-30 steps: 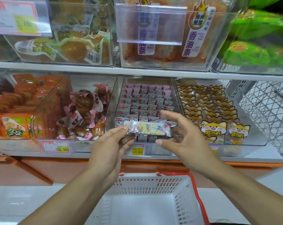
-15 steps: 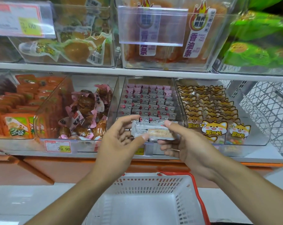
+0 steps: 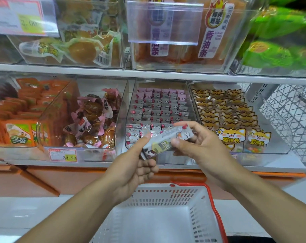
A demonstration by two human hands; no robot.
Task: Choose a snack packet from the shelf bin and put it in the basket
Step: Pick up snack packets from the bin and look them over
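Note:
A small silver and pink snack packet [image 3: 162, 142] hangs tilted in front of the shelf, its left end lower. My left hand [image 3: 138, 165] grips the lower left end with thumb and curled fingers. My right hand [image 3: 198, 142] pinches the upper right end between thumb and forefinger. Behind the hands stands the clear shelf bin [image 3: 159, 109] with rows of the same packets. The white basket [image 3: 199, 204] with a red rim sits directly below my hands, with nothing visible inside it.
Clear bins flank the packet bin: brown snacks in pink wrappers [image 3: 92, 120] to the left, yellow cartoon-fox packets [image 3: 231, 120] to the right, orange packs [image 3: 17, 116] far left. An upper shelf [image 3: 148, 72] carries more bins. A wire rack [image 3: 292, 116] stands at right.
The packet has turned from level to tilted, left end down, and its printed side faces me again. Both hands have shifted slightly lower and kept hold of it.

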